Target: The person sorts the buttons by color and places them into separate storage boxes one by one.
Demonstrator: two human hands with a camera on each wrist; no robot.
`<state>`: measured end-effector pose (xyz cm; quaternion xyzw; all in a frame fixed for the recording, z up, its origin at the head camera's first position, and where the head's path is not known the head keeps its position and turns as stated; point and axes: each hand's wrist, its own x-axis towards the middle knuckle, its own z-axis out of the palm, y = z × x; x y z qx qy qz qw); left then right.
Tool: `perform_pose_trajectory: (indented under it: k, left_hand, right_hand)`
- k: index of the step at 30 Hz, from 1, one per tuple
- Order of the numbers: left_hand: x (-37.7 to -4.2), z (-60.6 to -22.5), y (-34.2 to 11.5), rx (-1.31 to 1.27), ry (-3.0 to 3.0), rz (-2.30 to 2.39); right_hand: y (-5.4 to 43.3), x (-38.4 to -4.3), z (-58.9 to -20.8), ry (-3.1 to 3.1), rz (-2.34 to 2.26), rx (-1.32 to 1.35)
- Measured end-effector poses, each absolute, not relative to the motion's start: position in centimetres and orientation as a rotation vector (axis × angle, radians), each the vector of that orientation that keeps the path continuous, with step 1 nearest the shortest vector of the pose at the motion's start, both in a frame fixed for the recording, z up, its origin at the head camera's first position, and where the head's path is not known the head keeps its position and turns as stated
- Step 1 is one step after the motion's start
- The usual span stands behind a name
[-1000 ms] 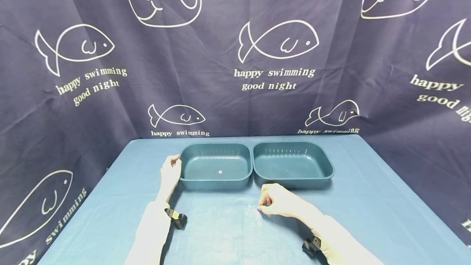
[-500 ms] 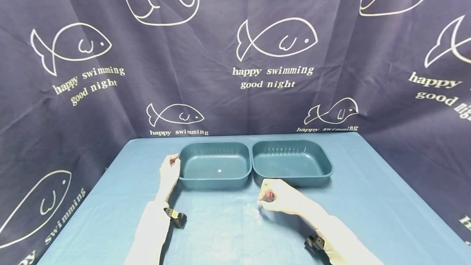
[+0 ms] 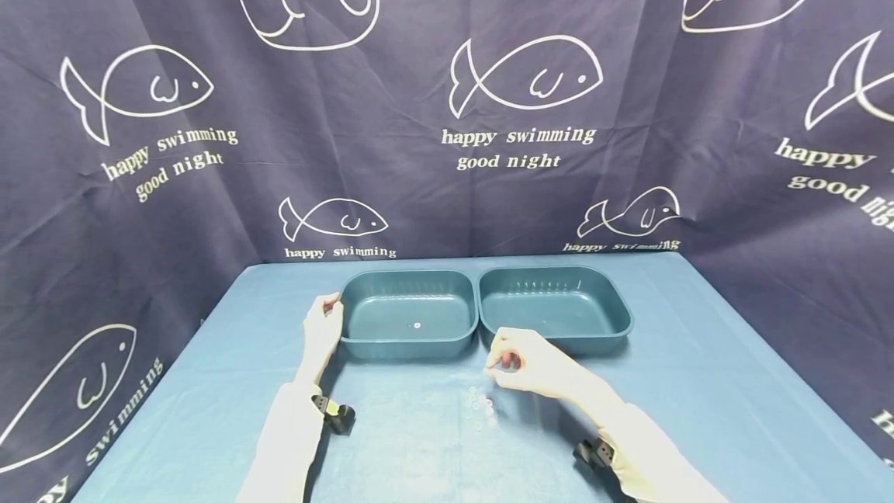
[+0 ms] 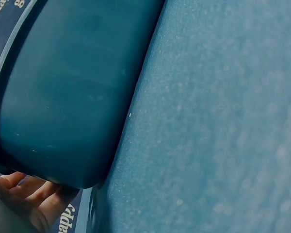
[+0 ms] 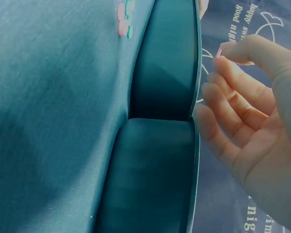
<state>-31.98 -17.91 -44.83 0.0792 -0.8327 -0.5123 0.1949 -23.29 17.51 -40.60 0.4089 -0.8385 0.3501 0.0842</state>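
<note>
My right hand (image 3: 534,363) is raised in front of the two bins, pinching a small pink disc (image 5: 218,52) between thumb and index finger; its other fingers are loosely bent. Below it on the cloth lie several small pink and green discs (image 5: 123,19), faint in the head view. My left hand (image 3: 323,324) is at the left end of the left teal bin (image 3: 412,349), its fingers (image 4: 46,196) resting against the outer end wall. A small pale disc (image 3: 417,325) lies on that bin's floor.
The right teal bin (image 3: 590,345) stands end to end with the left one. Both sit near the back of a table with a blue cloth (image 3: 391,441). A dark curtain (image 3: 419,99) with printed fish and whales surrounds the back and sides.
My right hand has lifted from the small discs and moved up toward the bins with the pink disc, uncovering more discs on the cloth. The left hand stays at the bin's end.
</note>
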Motion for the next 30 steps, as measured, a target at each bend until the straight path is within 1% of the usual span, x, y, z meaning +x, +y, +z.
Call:
perform_pose_trajectory:
  k: [12, 24, 30]
  left_hand:
    - [-31.8, -44.8, -18.2, 0.206, -2.304, -1.436]
    - [-31.9, -44.7, -17.9, 0.198, -2.305, -1.427]
    - [-32.0, -44.8, -17.9, 0.206, -2.306, -1.417]
  right_hand:
    - [16.3, -24.5, -39.9, -2.450, 1.113, 1.235]
    - [15.1, -25.6, -39.0, -2.481, 1.186, 1.177]
    - [14.5, -26.4, -38.8, -2.478, 1.103, 1.168]
